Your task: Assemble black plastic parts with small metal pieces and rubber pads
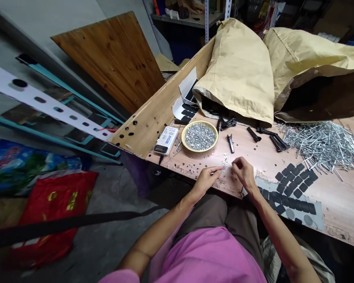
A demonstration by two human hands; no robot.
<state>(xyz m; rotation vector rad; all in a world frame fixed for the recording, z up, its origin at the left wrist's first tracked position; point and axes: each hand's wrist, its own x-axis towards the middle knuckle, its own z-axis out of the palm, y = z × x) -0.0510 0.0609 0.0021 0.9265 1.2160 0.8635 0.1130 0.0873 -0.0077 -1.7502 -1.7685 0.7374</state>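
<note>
My left hand (208, 179) is over the table's front edge, thumb and fingers pinched together. A small shiny thing shows at its fingertips, too small to name. Just right of it, my right hand (244, 171) is closed with its fingers curled down, and whatever may be in them is hidden. Between and beyond the hands lies a small patch of tiny metal nuts (225, 158). Behind my left hand stands a yellow bowl (184, 144) full of small metal pieces. A black plastic part (230, 144) with a metal bit lies beyond the nuts.
A white box-like device (166, 140) lies left of the bowl. Large paper sacks (238, 67) stand at the back, with black parts (228, 123) at one mouth. Long metal screws or pins (321, 143) are heaped right. Black pads (296, 179) lie near a grey sheet (317, 222).
</note>
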